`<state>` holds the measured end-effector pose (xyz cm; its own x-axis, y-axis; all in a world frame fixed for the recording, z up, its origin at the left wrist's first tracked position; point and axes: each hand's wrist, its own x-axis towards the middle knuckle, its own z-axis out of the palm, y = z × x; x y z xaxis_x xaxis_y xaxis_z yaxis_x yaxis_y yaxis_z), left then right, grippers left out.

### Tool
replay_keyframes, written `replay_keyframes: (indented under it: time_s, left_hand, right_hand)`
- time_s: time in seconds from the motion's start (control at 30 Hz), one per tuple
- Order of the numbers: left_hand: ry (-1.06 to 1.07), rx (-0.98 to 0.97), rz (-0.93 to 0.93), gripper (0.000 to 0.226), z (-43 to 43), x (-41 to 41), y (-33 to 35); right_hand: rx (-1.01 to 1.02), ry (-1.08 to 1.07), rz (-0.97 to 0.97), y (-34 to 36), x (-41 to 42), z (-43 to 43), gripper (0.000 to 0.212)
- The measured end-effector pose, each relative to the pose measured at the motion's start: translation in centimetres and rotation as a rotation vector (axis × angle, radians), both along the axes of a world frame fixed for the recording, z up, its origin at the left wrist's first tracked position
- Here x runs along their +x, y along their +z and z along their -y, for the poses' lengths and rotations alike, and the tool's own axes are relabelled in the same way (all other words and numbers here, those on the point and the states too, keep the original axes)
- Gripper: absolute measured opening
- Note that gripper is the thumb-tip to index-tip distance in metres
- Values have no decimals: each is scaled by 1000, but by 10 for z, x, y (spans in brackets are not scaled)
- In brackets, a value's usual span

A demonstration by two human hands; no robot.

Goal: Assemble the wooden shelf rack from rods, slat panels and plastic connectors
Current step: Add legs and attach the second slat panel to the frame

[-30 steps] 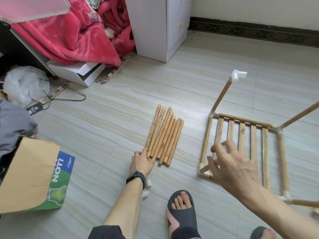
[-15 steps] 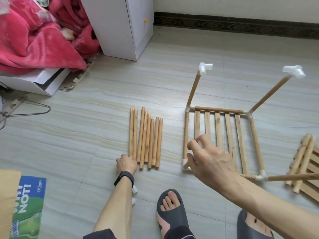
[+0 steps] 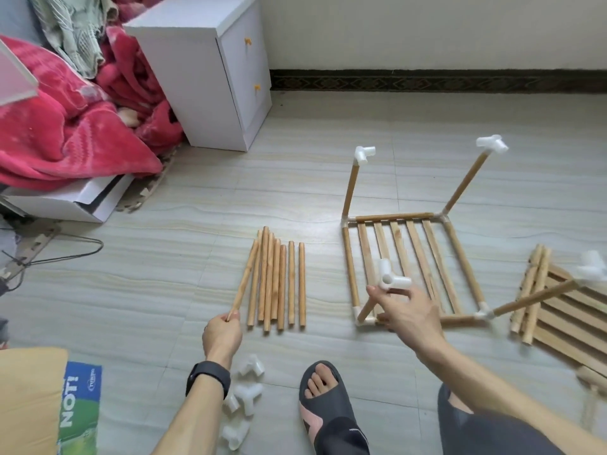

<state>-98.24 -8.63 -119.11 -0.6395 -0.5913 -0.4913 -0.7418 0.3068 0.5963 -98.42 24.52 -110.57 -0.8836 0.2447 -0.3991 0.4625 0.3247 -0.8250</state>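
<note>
A partly built rack lies on the floor: a slat panel (image 3: pixel 404 257) framed by rods, with an upright rod at each corner, each topped by a white connector. My right hand (image 3: pixel 410 315) pinches the near-left upright rod (image 3: pixel 366 310) just under its connector (image 3: pixel 391 280). Left of the rack lies a row of loose rods (image 3: pixel 282 280). My left hand (image 3: pixel 221 336) pinches the near end of the leftmost rod (image 3: pixel 244 280), which is raised and angled off the row. Loose connectors (image 3: pixel 246 394) lie beside my left wrist.
A second slat panel (image 3: pixel 565 320) with two rods on it lies at the right. My slippered foot (image 3: pixel 325 395) rests between my arms. A white cabinet (image 3: pixel 213 77), a red blanket (image 3: pixel 65 133), a wire hanger (image 3: pixel 56 254) and a cardboard box (image 3: pixel 33 405) crowd the left.
My left hand went from resting at the rods' near ends to lifting one rod's end. My right hand now holds the near-left upright, whose connector shows. The view has swung right.
</note>
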Motion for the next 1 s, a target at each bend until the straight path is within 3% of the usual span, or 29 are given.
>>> replay_keyframes:
  time_s: [0.07,0.13,0.27,0.4,0.63,0.7,0.87,1.0]
  left_hand:
    - [23,29,-27,30,-4,3,17]
    - [37,63,-71,27,-11,6,35]
    - [-11,97,-155,30,-32,5,69]
    - [-29,135,-242,32,-54,3,100]
    - [25,350,-486,30,-90,-1,151]
    - [-19,376,-523,32,-105,-11,164]
    - [-137,393,-537,32,-160,-48,171]
    - [-165,369,-490,32,-199,-80,160]
  right_hand:
    - [-317,-114,46,-12,0,3,45]
    - [-447,-178,43,-19,-4,7,28]
    - [-230,-172,35,-18,-8,1,46]
    - [14,37,95,-17,0,-28,39]
    - [44,269,81,-12,8,-118,37]
    - [22,236,64,-6,10,-150,35]
    - [-41,-110,39,-3,2,-196,35]
    - [-108,-210,47,-9,-10,-205,34]
